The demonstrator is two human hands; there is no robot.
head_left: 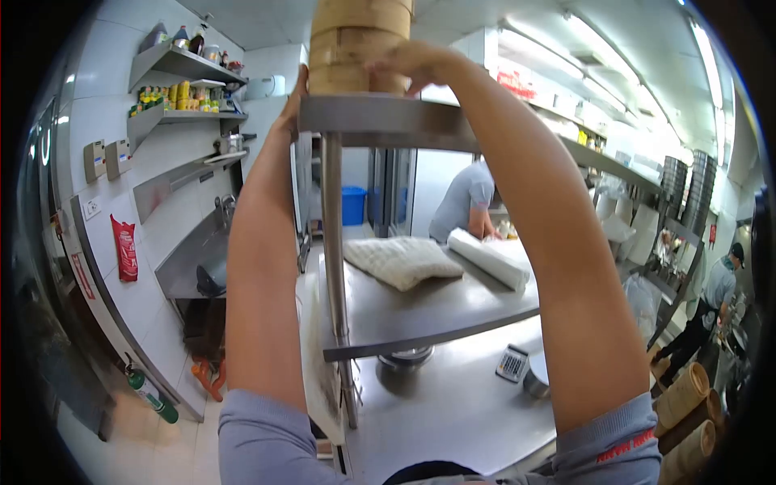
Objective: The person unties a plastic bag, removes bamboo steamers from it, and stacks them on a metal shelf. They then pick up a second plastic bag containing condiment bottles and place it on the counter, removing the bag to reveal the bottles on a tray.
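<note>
Raised forearms fill the view; left hand (297, 95) cupped against the bamboo steamer stack (356, 36); right hand (416, 63) curled around its lowest tier; stack sits on the top shelf (380, 117), gripped both sides, apparently not lifted clear.

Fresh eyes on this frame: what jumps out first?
Two bare arms reach up through the middle of the view. The left hand and right hand are on a bamboo steamer stack standing on the steel rack's top shelf. On the shelf below lie a folded quilted cloth and a white roll, and behind them a co-worker bends over a counter.
</note>
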